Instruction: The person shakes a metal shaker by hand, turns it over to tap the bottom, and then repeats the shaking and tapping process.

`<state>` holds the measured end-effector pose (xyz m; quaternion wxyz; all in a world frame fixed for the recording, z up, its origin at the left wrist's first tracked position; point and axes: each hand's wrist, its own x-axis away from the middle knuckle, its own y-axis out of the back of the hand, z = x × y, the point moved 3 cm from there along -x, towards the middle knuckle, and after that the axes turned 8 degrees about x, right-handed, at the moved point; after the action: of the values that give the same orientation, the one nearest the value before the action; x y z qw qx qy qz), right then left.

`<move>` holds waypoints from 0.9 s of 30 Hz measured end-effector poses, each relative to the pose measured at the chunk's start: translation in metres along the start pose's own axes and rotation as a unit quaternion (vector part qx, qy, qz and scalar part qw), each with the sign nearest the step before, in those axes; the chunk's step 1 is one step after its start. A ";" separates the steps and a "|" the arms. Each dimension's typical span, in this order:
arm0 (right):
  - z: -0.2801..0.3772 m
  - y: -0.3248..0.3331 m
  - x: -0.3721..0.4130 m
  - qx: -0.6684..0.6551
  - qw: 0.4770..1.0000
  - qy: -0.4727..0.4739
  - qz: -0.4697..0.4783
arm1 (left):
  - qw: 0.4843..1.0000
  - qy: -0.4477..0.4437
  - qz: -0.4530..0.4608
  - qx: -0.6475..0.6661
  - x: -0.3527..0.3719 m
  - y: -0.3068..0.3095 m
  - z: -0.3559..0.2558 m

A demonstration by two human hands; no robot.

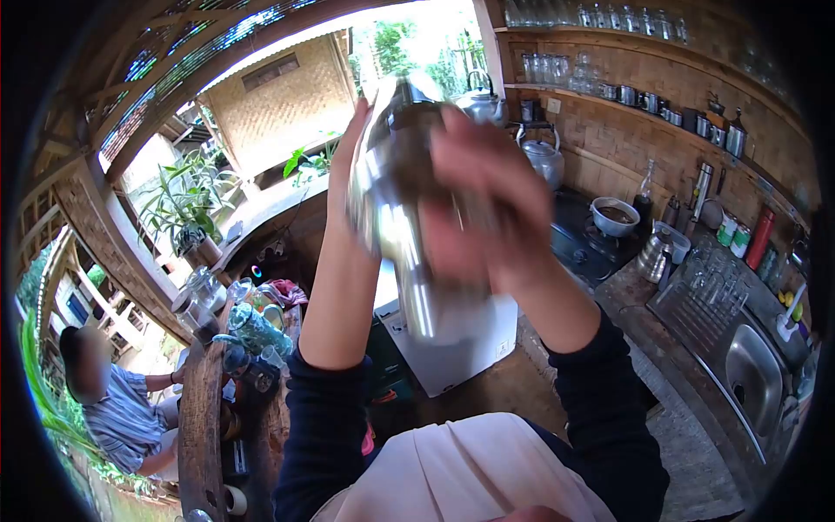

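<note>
A: What sits farthest left of the hands?

B: A seated person in a blue striped shirt (122,418), well below and left of the left hand (346,183); between that person and the left forearm runs a dark curved wooden counter (202,409) crowded with clear glass jars (207,291).

A: And the left hand itself?

B: Raised in front of the camera, palm pressed to the far left side of a tall shiny steel cocktail shaker (396,226); its fingertips reach up beside the shaker's top; it is closed around the shaker.

A: Where is the shaker, then?

B: Between both hands, held tilted, top leaning up and left, base pointing down towards a white box-shaped cabinet (461,348) below the wrists.

A: The right hand?

B: The right hand (474,200) is blurred; it wraps across the shaker's near right side, fingers clasped over the steel, so it grips the shaker too.

A: Further right?

B: Just behind the right hand stands a round steel kettle (544,157); right of that wrist sits a grey metal pot (615,216) on a dark stove; well below and right lies a steel sink (755,383).
</note>
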<state>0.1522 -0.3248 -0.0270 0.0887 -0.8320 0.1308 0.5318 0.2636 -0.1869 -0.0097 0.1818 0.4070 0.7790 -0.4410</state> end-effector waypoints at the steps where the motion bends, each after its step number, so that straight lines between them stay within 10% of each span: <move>1: 0.020 0.007 0.003 -0.013 0.999 0.004 0.030 | 0.992 -0.072 0.028 -0.099 0.004 -0.016 -0.005; 2: 0.049 0.007 0.007 -0.027 0.992 0.116 -0.052 | 0.930 -0.159 -0.041 -0.329 0.029 -0.023 -0.012; 5: 0.037 -0.010 0.010 -0.026 0.951 0.124 -0.283 | 0.972 -0.097 -0.092 -0.191 0.012 -0.030 -0.008; 9: -0.049 -0.031 0.015 0.037 0.984 -0.095 -0.144 | 0.992 0.115 0.038 0.018 -0.017 0.016 -0.011; 11: -0.054 -0.032 0.019 -0.002 0.982 -0.131 -0.137 | 0.970 0.024 -0.237 -0.046 -0.015 0.039 -0.010; 12: -0.052 -0.033 0.012 -0.043 0.976 -0.171 -0.131 | 0.986 0.054 -0.159 -0.024 -0.005 0.028 -0.013; 16: 0.026 -0.001 -0.008 0.000 0.997 0.068 0.022 | 0.998 0.006 -0.004 -0.066 0.036 -0.047 -0.022; 19: -0.009 -0.036 -0.002 -0.033 0.995 0.071 -0.067 | 0.982 -0.072 0.039 -0.169 0.045 -0.052 -0.050; 23: -0.051 -0.112 0.006 -0.091 0.964 0.068 -0.239 | 0.964 -0.073 -0.137 -0.218 0.046 0.015 -0.100; 25: -0.060 -0.154 0.003 -0.191 0.935 -0.212 -0.209 | 0.923 -0.093 -0.275 -0.253 0.053 0.072 -0.137; 26: -0.070 -0.180 0.016 -0.256 0.899 -0.341 -0.096 | 0.840 -0.098 -0.487 -0.217 0.072 0.056 -0.132; 27: -0.062 -0.183 0.012 -0.266 0.910 -0.273 -0.160 | 0.887 -0.098 -0.420 -0.162 0.089 0.073 -0.148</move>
<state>0.2675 -0.1702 -0.0108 -0.0199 -0.6568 -0.1799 0.7321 0.2787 -0.0008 -0.0256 0.1180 -0.0389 0.9162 -0.3809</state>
